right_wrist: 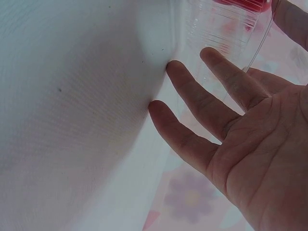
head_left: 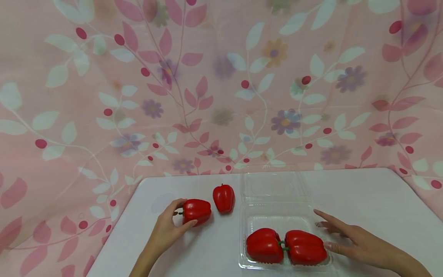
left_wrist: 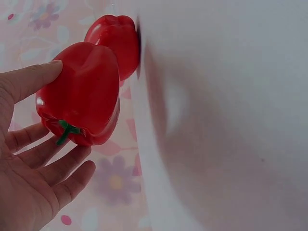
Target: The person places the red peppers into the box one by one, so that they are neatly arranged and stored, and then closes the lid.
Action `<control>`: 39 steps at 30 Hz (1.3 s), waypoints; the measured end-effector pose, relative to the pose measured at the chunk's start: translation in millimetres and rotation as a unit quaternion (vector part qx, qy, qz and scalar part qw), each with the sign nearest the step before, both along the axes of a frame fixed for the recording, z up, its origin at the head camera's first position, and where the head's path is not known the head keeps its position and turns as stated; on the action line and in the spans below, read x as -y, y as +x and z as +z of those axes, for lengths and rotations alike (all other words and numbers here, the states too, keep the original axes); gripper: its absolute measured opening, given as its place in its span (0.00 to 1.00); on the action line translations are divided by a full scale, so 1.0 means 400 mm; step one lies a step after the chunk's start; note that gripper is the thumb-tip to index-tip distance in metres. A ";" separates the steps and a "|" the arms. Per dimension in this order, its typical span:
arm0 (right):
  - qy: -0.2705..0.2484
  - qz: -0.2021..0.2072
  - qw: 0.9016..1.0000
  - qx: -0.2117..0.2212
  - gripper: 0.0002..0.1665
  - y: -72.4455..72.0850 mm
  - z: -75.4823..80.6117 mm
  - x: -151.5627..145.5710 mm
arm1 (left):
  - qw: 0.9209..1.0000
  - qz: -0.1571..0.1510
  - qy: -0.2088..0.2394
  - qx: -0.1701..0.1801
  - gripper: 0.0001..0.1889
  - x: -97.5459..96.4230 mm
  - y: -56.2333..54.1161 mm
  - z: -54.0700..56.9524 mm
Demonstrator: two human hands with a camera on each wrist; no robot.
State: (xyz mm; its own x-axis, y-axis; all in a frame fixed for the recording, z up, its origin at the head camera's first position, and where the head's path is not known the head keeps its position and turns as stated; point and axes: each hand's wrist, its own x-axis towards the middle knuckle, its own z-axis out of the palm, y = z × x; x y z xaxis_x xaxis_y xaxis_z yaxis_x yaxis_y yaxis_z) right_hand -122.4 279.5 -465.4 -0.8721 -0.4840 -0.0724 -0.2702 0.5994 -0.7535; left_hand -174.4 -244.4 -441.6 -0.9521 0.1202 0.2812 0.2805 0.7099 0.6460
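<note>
My left hand (head_left: 170, 227) holds a red bell pepper (head_left: 197, 211) between thumb and fingers, its green stem (left_wrist: 67, 130) facing the palm. Just beyond it another red bell pepper (head_left: 223, 198) stands on the table. To the right, a clear plastic clamshell box (head_left: 277, 219) lies with its lid (head_left: 273, 184) folded back. Inside its base are two peppers, a left one (head_left: 264, 245) and a right one (head_left: 306, 247), stem to stem. Beside the box's right edge is my right hand (head_left: 360, 242), fingers spread and holding nothing; whether the thumb touches the box is unclear.
The white table (head_left: 373, 200) has rounded far corners. Behind it hangs a pink cloth (head_left: 221, 96) printed with leaves and flowers, which also falls along both sides of the table.
</note>
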 end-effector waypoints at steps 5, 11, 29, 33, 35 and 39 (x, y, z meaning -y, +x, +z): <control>0.001 -0.001 1.000 0.001 0.49 0.000 0.000 -0.001 | 1.000 -0.003 -0.007 -0.011 0.37 -0.010 0.004 0.017; 0.005 -0.001 1.000 0.001 0.50 0.001 0.000 -0.002 | 0.999 -0.005 -0.021 -0.034 0.38 -0.026 0.017 0.040; -0.007 -0.001 1.000 0.012 0.49 -0.001 -0.003 -0.002 | 0.999 -0.026 0.010 -0.036 0.38 -0.089 0.041 0.077; -0.008 -0.002 1.000 0.015 0.49 -0.002 -0.003 -0.002 | 0.998 -0.039 0.014 -0.039 0.37 -0.102 0.041 0.077; -0.008 -0.003 1.000 0.017 0.49 -0.003 -0.003 -0.001 | 0.998 -0.045 0.019 -0.040 0.37 -0.109 0.041 0.077; -0.008 -0.003 1.000 0.018 0.50 -0.002 -0.003 -0.001 | 0.997 -0.058 0.017 -0.044 0.38 -0.124 0.043 0.074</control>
State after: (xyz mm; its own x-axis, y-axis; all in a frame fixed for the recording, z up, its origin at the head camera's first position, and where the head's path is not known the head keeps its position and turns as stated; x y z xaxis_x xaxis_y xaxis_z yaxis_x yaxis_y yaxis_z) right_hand -123.1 279.9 -466.5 -0.8721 -0.4800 -0.0953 -0.2396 0.5886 -0.7721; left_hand -157.4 -195.0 -412.1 -0.9036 0.2168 0.3694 0.4163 0.6481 0.6377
